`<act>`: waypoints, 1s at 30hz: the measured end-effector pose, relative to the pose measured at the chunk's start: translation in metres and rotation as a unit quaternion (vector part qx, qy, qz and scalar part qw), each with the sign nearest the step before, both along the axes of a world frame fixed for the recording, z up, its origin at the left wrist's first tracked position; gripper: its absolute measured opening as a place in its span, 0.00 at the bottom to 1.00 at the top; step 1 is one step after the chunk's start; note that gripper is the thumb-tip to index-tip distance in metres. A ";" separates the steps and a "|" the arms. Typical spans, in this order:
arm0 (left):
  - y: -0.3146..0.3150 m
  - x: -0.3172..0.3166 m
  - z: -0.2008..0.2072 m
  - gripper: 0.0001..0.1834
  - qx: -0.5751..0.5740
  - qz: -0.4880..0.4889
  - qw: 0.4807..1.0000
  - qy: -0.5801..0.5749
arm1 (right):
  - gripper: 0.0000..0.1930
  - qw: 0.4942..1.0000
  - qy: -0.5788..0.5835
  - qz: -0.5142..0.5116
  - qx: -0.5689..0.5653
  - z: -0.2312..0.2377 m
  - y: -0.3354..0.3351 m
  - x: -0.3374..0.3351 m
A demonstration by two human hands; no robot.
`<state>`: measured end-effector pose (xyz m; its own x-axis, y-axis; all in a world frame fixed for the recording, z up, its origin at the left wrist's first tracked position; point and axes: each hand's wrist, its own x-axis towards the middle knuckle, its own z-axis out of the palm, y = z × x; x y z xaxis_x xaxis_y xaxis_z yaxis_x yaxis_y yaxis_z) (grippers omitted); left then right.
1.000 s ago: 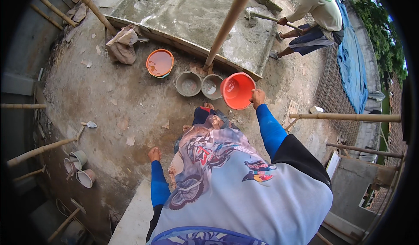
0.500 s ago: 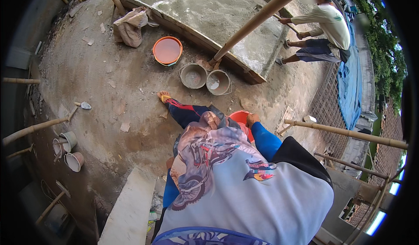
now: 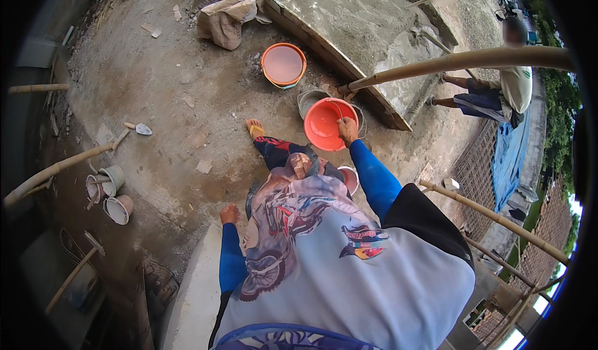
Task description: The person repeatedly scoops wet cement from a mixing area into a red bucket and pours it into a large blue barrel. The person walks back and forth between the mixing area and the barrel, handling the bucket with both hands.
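Note:
My right hand (image 3: 347,131) is closed on the handle of a red bucket (image 3: 319,141), at the bucket's right side. The bucket is tilted so its red inside faces up toward me. Behind it, mostly hidden, are two grey buckets; the rim of the left one (image 3: 305,100) shows. Beyond stands an orange bucket (image 3: 282,63) filled with murky pinkish water. A pale reddish bucket (image 3: 350,180) sits beside my body, below my right forearm. My left hand (image 3: 230,213) hangs at my left side, its fingers curled, with nothing seen in it.
A board-edged slab of wet concrete (image 3: 349,20) lies ahead, with a bamboo pole (image 3: 448,66) slanting over it. A co-worker (image 3: 514,91) holds a long-handled tool at right. A sack (image 3: 227,23), a trowel (image 3: 143,129), and dirty buckets (image 3: 117,208) lie around the left ground.
My right hand has carried the red bucket forward from beside my body, over the grey buckets. My left hand has come into view. The co-worker now appears farther right.

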<state>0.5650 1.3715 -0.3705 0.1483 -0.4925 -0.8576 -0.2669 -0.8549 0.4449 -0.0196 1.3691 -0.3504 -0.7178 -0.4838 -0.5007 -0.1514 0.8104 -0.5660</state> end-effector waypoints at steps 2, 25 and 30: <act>-0.034 0.027 0.003 0.13 0.016 0.046 0.999 -0.007 | 0.13 0.995 0.036 0.062 -0.066 0.019 -0.063 0.020; -0.228 0.153 0.044 0.12 0.082 -0.206 0.974 -0.050 | 0.09 0.889 -0.105 -0.446 -0.014 0.021 -0.022 0.199; -0.320 0.175 0.025 0.15 0.005 -0.085 0.996 0.008 | 0.08 0.883 -0.087 -0.455 0.073 0.029 0.016 0.229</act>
